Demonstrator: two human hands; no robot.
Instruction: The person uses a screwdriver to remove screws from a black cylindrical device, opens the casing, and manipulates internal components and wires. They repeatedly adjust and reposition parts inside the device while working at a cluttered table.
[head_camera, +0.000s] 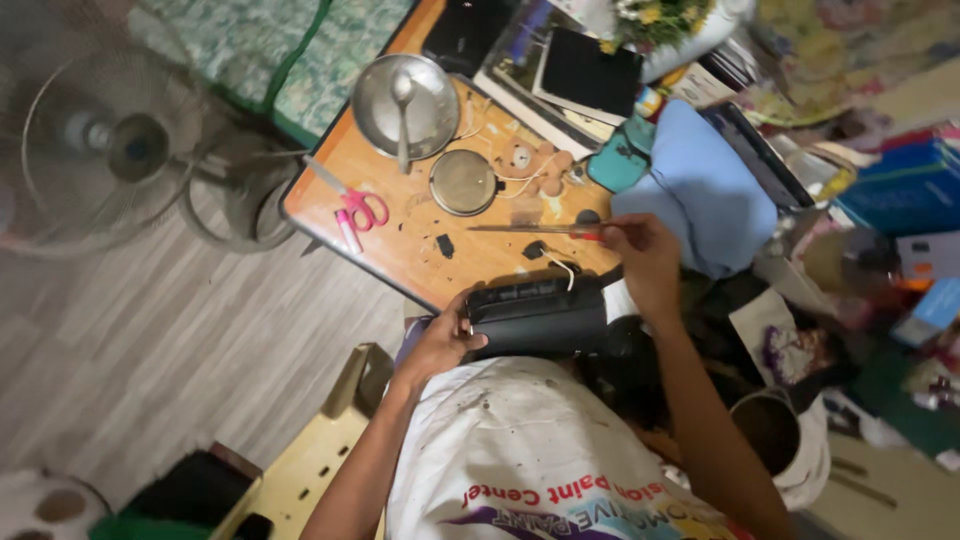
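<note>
A black, boxy device (538, 316) with a slotted top lay on its side at the near edge of the desk (400, 250). A long thin screwdriver (535, 229) with a red handle was level above it.

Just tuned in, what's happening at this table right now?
A person steadies a black box-shaped device at the near edge of the orange wooden table with the left hand. The right hand holds a long thin red-handled screwdriver level above it. Pink-handled scissors, a round metal lid and a metal bowl holding a spoon lie farther back.
</note>
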